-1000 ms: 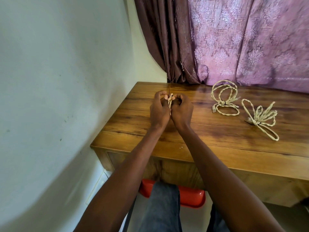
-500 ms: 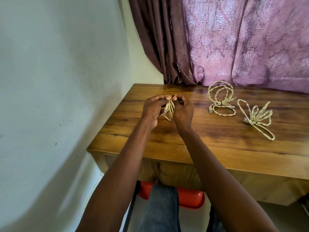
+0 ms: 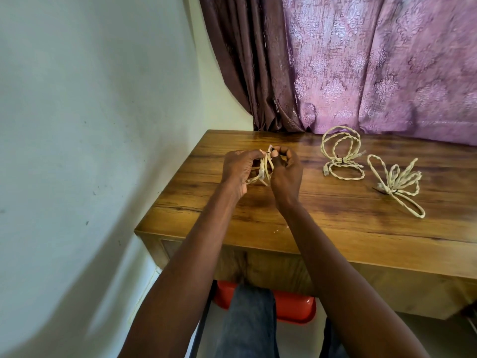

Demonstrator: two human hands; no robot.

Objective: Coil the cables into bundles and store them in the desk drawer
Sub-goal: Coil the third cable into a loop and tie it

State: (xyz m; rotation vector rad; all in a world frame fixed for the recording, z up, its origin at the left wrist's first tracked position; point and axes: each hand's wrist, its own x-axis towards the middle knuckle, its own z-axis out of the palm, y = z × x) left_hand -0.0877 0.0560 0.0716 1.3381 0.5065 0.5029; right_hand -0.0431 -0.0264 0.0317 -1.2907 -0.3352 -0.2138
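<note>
A: Head view: how are the hands posed?
B: Left hand [image 3: 238,171] and right hand [image 3: 286,174] meet above the desk [image 3: 258,215], fingers curled, pinching a cream twisted cable bundle [image 3: 262,171].
A: Others?
B: 2 tied bundles [image 3: 340,161] [image 3: 397,184] lie at 3 o'clock.

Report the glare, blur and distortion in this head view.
Head view: soft daylight glare streaks the far desk top; wide-angle bending curves the wall and curtain edges; the hands and cable bundles are sharp; the near forearms are slightly soft.
</note>
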